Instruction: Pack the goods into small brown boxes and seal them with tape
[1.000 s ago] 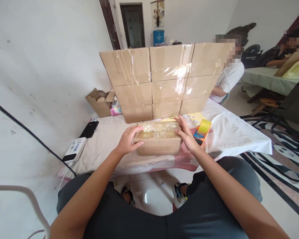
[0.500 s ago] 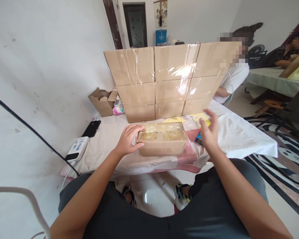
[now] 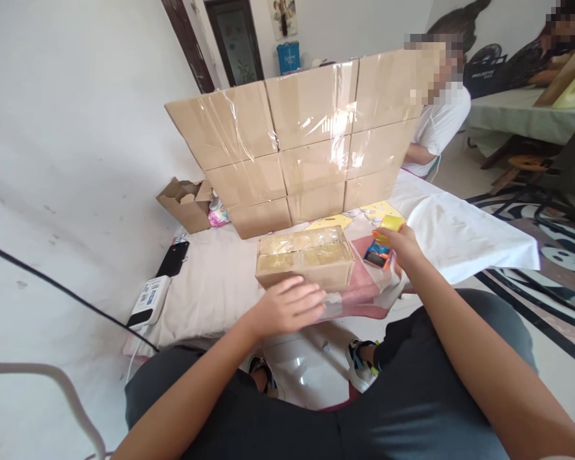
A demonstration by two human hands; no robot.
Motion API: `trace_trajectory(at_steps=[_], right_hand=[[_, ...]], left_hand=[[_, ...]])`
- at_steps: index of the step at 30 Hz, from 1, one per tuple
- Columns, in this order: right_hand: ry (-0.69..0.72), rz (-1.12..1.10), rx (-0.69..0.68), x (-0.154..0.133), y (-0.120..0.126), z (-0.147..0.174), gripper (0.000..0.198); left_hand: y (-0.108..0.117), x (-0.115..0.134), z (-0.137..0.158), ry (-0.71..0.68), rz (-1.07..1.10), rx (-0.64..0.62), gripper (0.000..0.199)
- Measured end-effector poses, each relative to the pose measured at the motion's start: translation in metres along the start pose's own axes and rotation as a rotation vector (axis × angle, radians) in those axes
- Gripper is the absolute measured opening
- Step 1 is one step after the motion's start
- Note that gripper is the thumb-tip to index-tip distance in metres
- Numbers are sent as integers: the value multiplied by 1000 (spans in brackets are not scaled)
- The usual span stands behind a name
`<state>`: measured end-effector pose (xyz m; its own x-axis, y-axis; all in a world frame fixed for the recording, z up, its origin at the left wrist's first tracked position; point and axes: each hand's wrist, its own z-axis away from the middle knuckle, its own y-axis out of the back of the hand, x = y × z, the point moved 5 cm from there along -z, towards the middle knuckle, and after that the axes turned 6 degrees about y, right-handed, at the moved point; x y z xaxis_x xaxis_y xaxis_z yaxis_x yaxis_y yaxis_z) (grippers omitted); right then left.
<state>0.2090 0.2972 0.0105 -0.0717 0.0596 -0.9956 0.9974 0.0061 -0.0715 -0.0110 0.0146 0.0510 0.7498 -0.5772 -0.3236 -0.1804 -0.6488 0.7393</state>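
Observation:
A small cardboard box (image 3: 303,255) lies on the cloth-covered table in front of me, with clear tape across its top. My left hand (image 3: 290,306) is just in front of the box's near side, fingers stretched out and holding nothing; whether it touches the cardboard I cannot tell. To the right of the box, my right hand (image 3: 402,243) has its fingers closed around an orange and blue tape dispenser (image 3: 381,250) with a yellow part on top. The dispenser's lower end is at the tablecloth.
Behind the box stands a wall of stacked cartons (image 3: 316,137) under clear film. An opened carton (image 3: 186,207), a black phone (image 3: 173,257) and a white device (image 3: 149,300) are at the left. A person in a white shirt (image 3: 443,124) sits beyond the cartons.
My left hand has come off the box's left end and moved right, in front of it. My right hand has taken hold of the tape dispenser. The view has tilted.

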Motion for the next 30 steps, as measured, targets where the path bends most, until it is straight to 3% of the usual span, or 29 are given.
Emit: trace_trajectory(at_steps=[2, 4, 7, 10, 13, 18, 22, 27, 30], right_hand=[[-20, 12, -87, 0, -2, 2, 33], [-77, 35, -207, 2, -5, 5, 33], [-112, 70, -425, 3, -14, 16, 36], [-42, 51, -540, 3, -29, 25, 40], [91, 27, -585, 2, -50, 27, 44], [260, -10, -618, -1, -79, 36, 40], [163, -98, -588, -1, -90, 49, 40], [-34, -226, -579, -4, -95, 54, 54], [-81, -271, -556, -5, -91, 53, 53]], left_hand=[[-25, 17, -7, 3, 80, -143, 19], [-47, 18, -7, 58, 120, -253, 24], [-66, -4, 1, 207, 139, -318, 26], [-72, -30, 14, 331, 141, -345, 27], [-72, -39, 24, 351, 155, -344, 27], [-69, -34, 20, 421, 246, -285, 26], [-67, -28, 7, 552, 341, -265, 26], [-66, -26, -17, 846, 488, -171, 19], [-73, -24, -41, 969, 507, -138, 35]])
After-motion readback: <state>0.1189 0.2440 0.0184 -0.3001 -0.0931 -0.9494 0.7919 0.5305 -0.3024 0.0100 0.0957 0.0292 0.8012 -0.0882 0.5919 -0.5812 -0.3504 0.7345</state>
